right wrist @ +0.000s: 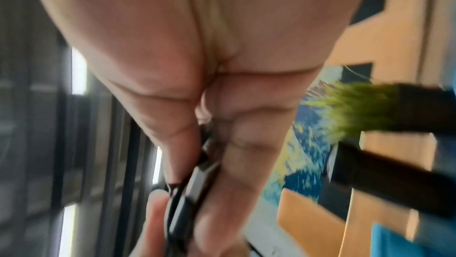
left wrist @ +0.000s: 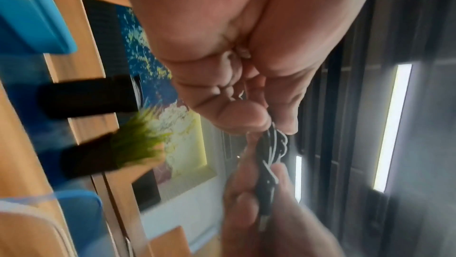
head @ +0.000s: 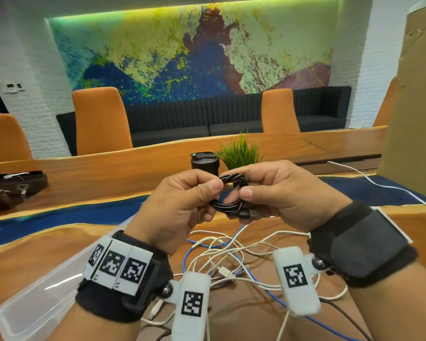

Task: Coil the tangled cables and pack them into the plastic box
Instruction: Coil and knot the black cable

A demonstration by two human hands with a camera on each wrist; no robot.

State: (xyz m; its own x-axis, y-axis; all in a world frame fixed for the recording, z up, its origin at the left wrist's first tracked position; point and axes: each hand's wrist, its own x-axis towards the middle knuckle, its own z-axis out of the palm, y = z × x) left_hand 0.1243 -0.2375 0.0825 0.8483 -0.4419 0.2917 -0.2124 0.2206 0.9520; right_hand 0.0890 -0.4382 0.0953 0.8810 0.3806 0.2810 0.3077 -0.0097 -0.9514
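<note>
1. Spreading across the lower part of the head view, the table (head: 244, 316) is seen to carry everything the task needs; it is of orange wood with a blue band running through it.
2. At the near left edge of the table, the plastic box (head: 38, 299) is seen, clear and open-topped; nothing can be made out inside the part that shows, so packing is judged not to have begun for the cable in hand.
3. Between the two wrists, a tangle of white and blue cables (head: 228, 257) is left lying loose on the table, so most of the coiling is judged to be outstanding.
4. The left hand (head: 180, 205) is clenched around the left side of the black cable coil, with thumb and forefinger pinching its upper arc.
5. The right hand (head: 278, 195) is likewise closed on the coil's right side, the thumb pressed over the strands and the lower fingers curled round the plug end.
6. The black cable coil (head: 231, 195) is held up between both hands, above the table and well apart from the box; its turns are wound into a small tight ring, and in the left wrist view the coil (left wrist: 270, 156) is seen edge-on between the fingertips.
7. The step in hand is judged to be the finishing of this coil: the loose end (head: 252, 214) is to be tucked or wrapped so the ring holds, after which the coil is to be carried down and left into the box.
</note>
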